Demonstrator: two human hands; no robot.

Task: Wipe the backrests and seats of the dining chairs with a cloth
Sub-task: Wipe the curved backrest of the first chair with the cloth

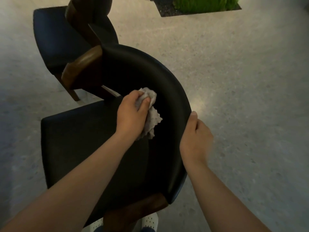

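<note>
Hands at work on a dining chair [93, 143]: your left hand [130, 113] bunches a crumpled, nubbly grey cloth [151, 118] in curled fingers against the inside of the smooth, curved black backrest [168, 91]. Your right hand [195, 139] clasps the backrest's top edge, fingers wrapped behind. Beyond stands a second chair [55, 42] on the speckled floor [234, 72].

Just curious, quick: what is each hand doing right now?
Left hand: closed on the grey cloth, against the backrest.
Right hand: gripping the backrest's top edge.
</note>
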